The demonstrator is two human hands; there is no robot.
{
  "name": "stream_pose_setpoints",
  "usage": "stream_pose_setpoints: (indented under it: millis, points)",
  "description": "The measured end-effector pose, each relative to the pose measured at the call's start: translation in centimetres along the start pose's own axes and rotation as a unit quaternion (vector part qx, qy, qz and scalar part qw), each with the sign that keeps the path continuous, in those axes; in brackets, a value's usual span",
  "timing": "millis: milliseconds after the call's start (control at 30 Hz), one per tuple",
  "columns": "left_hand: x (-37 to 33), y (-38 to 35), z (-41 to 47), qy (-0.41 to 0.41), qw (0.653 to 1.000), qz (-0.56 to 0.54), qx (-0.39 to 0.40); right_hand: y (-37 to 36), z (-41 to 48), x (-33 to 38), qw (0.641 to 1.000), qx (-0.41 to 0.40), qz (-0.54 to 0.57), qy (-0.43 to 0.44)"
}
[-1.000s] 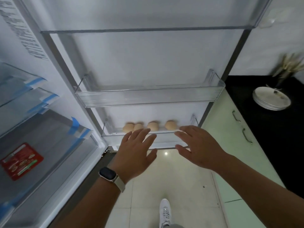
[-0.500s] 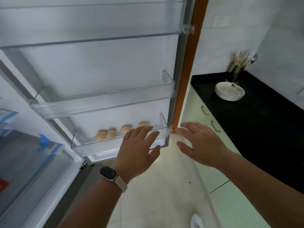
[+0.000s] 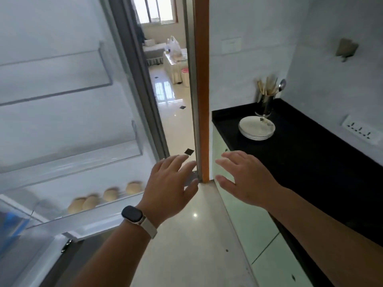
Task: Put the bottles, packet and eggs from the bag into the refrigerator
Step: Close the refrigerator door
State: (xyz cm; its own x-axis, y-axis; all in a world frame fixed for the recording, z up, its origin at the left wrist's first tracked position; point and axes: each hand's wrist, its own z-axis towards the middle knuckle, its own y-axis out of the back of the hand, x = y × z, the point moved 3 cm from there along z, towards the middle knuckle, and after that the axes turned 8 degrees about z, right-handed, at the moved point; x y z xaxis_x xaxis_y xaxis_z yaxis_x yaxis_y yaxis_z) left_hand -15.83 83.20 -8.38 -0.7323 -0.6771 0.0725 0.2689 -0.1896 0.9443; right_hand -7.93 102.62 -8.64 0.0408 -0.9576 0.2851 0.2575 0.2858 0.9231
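Several pale brown eggs [image 3: 110, 194] lie in a row in the lowest clear shelf [image 3: 87, 212] of the open refrigerator door [image 3: 62, 125] at the left. My left hand [image 3: 169, 184], with a watch on its wrist, hovers open just right of that shelf, holding nothing. My right hand [image 3: 244, 179] is open too, fingers spread, in front of the pale green cabinet. A white plastic bag [image 3: 173, 46] stands on a table in the far room, seen through the doorway.
A black counter [image 3: 306, 154] runs along the right, bearing a stack of white plates [image 3: 256, 127] and a metal utensil holder [image 3: 267, 104]. An orange door frame [image 3: 202, 90] edges the doorway. Pale green cabinets [image 3: 248, 228] line the floor passage.
My view has swung right, from the refrigerator door toward the doorway and counter. Both hands have drawn away from the egg shelf and stay open.
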Motion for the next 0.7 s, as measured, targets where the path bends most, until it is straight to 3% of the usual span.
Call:
stream_pose_setpoints:
  millis: [333, 700]
  points:
    - [-5.7, 1.4, 6.8, 0.038, 0.997, 0.068, -0.004, 3.0, 2.0, -8.5, 0.996, -0.029, 0.054, 0.070]
    - [-0.9, 4.1, 9.5, 0.082, 0.981, 0.175, -0.014, 1.2, 8.7, -8.1, 0.983, -0.013, 0.138, 0.123]
